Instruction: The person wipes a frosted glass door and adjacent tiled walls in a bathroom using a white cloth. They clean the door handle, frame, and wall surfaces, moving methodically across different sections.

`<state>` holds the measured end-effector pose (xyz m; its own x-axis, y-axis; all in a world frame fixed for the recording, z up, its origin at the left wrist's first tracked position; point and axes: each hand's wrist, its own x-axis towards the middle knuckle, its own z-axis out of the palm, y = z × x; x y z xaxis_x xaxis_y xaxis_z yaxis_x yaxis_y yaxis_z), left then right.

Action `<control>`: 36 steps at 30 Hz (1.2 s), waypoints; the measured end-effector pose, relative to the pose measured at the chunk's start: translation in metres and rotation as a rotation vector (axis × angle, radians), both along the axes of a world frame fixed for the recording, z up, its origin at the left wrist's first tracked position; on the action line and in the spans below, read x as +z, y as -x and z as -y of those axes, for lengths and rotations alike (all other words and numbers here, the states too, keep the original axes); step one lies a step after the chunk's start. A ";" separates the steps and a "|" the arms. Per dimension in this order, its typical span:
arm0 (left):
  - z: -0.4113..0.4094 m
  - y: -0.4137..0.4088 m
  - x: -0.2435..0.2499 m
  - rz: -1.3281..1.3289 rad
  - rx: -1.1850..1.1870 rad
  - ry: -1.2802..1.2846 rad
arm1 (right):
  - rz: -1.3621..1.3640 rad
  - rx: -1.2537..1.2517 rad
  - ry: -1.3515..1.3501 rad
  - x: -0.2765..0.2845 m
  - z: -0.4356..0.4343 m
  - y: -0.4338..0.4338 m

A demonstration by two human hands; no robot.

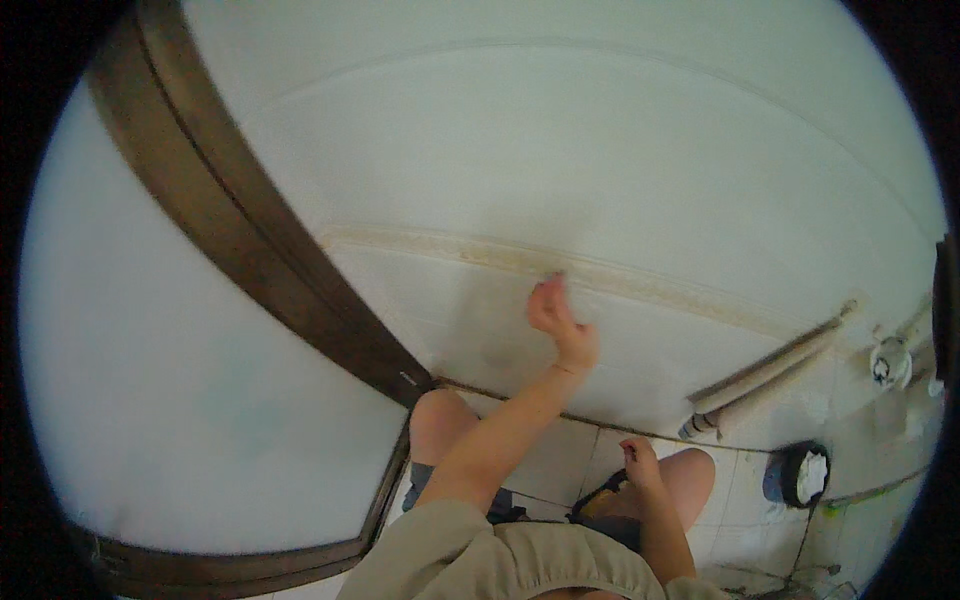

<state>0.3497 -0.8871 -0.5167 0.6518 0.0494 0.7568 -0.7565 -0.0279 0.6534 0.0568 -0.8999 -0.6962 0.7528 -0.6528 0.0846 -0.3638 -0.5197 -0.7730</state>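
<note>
My left hand [561,319] is raised against the white wall [480,315], its fingertips at a beige decorative tile strip [660,289] that runs across the wall. Its fingers are bent together; a small greyish spot shows at the tips, too blurred to tell whether something is held. Lower down, my right hand [639,457] is held near my right knee with its fingers curled. Whether anything is in it cannot be made out.
A brown-framed door with a pale panel [217,360] fills the left side. Pipes [772,360] run along the wall at right. A dark bin with a white liner [810,474] stands on the tiled floor [559,457].
</note>
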 end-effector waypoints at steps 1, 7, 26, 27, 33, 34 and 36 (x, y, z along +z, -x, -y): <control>0.017 0.029 -0.002 0.105 -0.019 -0.185 | 0.016 -0.022 -0.007 0.004 -0.001 0.001; 0.082 0.126 0.000 0.835 -0.338 -0.552 | 0.006 -0.083 -0.039 0.012 0.002 0.015; -0.183 -0.196 -0.051 0.558 0.079 -0.876 | -0.030 -0.022 -0.032 -0.009 0.003 0.006; -0.182 -0.198 -0.053 0.374 0.147 -0.778 | -0.011 -0.008 0.003 -0.013 0.004 0.005; -0.105 -0.203 -0.082 -0.524 0.480 0.318 | 0.024 -0.039 -0.134 -0.034 0.004 -0.002; -0.092 -0.199 -0.087 -0.692 0.484 0.414 | -0.050 -0.084 -0.179 -0.035 0.003 -0.002; -0.068 -0.183 -0.098 -0.930 0.478 0.463 | 0.078 -0.040 -0.206 -0.035 0.001 -0.003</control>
